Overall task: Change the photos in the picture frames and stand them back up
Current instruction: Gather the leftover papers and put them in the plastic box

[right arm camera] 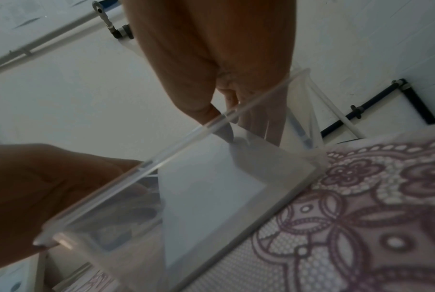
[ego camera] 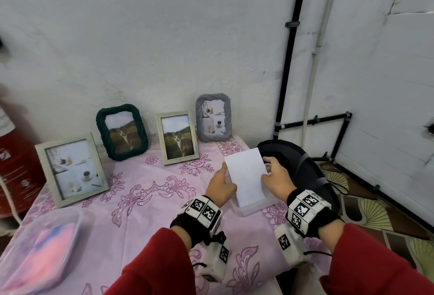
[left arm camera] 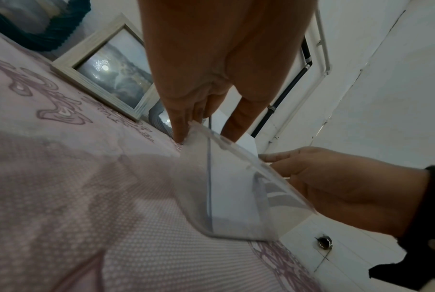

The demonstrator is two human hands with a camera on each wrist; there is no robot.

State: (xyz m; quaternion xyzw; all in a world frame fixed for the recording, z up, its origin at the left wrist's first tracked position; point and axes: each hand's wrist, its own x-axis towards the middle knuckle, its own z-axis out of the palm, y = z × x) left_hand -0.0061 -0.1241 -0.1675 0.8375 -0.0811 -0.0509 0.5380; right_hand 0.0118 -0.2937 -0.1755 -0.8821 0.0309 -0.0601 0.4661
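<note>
Four picture frames stand along the wall: a pale wooden frame [ego camera: 70,170] at the left, a dark green frame [ego camera: 122,131], a second pale frame [ego camera: 177,137] holding a cat photo, and a grey frame [ego camera: 214,118]. At the table's right edge a white photo [ego camera: 246,175] stands tilted in a small clear box [ego camera: 251,209], blank side toward me. My right hand [ego camera: 277,177] pinches its right edge, thumb in front. My left hand [ego camera: 220,183] grips the box's left wall [left arm camera: 231,207], thumb against the photo's left edge.
A clear lidded tub [ego camera: 40,247] with pink contents sits at the table's front left. A red cylinder [ego camera: 14,165] stands off the left edge. A black chair [ego camera: 300,168] is close to the table's right side, behind the box. Pink patterned cloth [ego camera: 145,200] covers the table.
</note>
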